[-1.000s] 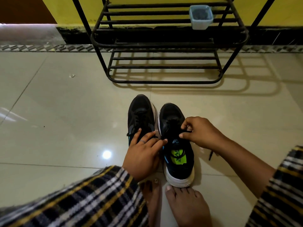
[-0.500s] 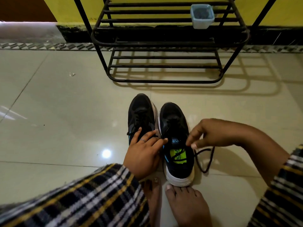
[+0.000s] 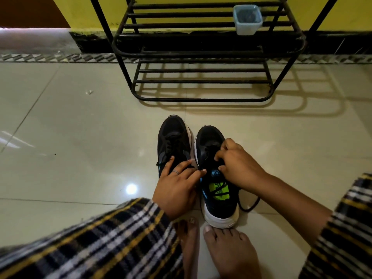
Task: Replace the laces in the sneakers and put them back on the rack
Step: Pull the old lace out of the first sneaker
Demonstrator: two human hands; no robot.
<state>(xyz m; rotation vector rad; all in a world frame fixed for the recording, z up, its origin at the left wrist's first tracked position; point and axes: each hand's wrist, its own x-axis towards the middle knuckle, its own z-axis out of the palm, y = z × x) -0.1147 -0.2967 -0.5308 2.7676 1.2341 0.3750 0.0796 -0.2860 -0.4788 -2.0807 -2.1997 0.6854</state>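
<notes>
A: Quick pass. Right hand (image 3: 239,166), fingers curled, is pinching the lace (image 3: 211,151) at the eyelets of the right shoe (image 3: 216,178).

B: Left hand (image 3: 177,185)?

A: Fingers straight and spread, lying across the gap between the shoes. Fingertips touch the right shoe's tongue edge, palm over the heel end of the left shoe (image 3: 173,140). It steadies, grips nothing.

B: Where's the loose end?

A: It loops out under the right wrist onto the floor (image 3: 70,137), just beside the shoe's heel. The tip I can't see.

B: Rack (image 3: 201,53)?

A: Well beyond both hands, against the wall, with a small tub (image 3: 247,20) on the upper shelf. Both shoes sit on the floor, toes toward it, heels by the bare feet (image 3: 227,250).

B: Risks?

A: My guess: if the pull goes sideways, the shoe slides, since the left hand only rests on it. The slack loop could snag under the heel or a toe and jam. Black lace on black upper in dim light, so it's easy to skip an eyelet or cross wrong.

B: Left shoe?

A: Looks laced; bow state unclear.
</notes>
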